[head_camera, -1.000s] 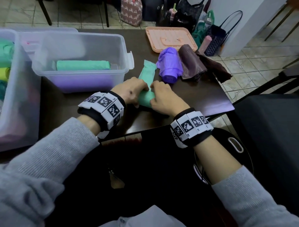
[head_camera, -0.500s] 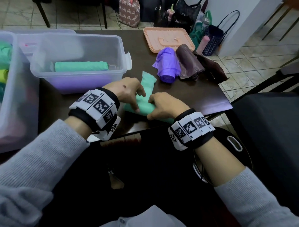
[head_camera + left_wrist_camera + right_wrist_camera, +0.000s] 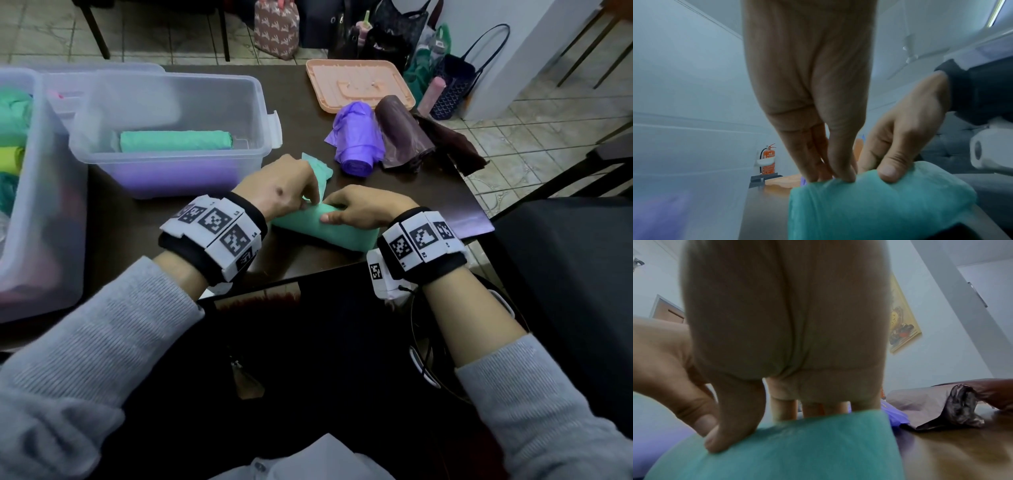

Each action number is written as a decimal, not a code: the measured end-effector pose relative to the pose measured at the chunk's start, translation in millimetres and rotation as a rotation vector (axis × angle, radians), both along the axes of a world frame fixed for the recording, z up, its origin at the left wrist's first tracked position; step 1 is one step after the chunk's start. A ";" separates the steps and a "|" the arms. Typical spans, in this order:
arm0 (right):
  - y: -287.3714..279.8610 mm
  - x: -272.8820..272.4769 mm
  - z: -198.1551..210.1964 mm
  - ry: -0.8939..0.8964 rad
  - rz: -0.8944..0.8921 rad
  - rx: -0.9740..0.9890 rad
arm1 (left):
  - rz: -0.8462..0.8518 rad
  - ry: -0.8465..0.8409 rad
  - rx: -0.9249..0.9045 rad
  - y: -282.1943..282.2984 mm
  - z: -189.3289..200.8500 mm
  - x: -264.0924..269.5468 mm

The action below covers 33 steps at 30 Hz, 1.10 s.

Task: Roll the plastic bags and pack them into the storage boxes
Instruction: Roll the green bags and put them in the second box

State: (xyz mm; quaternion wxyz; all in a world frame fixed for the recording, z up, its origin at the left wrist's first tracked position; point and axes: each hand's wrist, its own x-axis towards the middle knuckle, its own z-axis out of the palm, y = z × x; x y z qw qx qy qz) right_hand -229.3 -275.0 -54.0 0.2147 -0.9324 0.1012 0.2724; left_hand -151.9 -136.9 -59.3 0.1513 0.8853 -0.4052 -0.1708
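A half-rolled green plastic bag (image 3: 346,234) lies near the table's front edge, its loose tail (image 3: 320,171) pointing away. My left hand (image 3: 284,192) pinches the roll's left part (image 3: 869,207) with curled fingers. My right hand (image 3: 363,212) grips the roll (image 3: 797,447), thumb on the near side and fingers over the far side. A clear storage box (image 3: 171,137) at the left holds one rolled green bag (image 3: 174,140). A purple bag roll (image 3: 356,140) and a dark brown bag roll (image 3: 404,137) lie behind my hands.
A second, larger clear box (image 3: 41,205) with coloured rolls stands at the far left. A peach lid (image 3: 358,84) lies at the table's back. The table edge (image 3: 479,226) is just right of my right wrist; bags and a chair stand on the floor beyond.
The green roll has grown thicker and turned crosswise near the front edge. Both hands have drawn back toward me with it, and the loose tail is shorter.
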 end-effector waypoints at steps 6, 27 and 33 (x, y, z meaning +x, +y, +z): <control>-1.7 6.6 -7.9 -0.284 -0.082 -0.032 | -0.073 -0.041 0.116 -1.5 -8.9 0.1; -1.3 5.7 -11.9 -0.249 -0.010 -0.077 | -0.030 0.047 -0.109 17.1 -16.4 17.5; -5.4 26.3 -1.1 -0.121 -0.106 0.043 | -0.031 0.062 -0.145 19.0 -16.9 17.2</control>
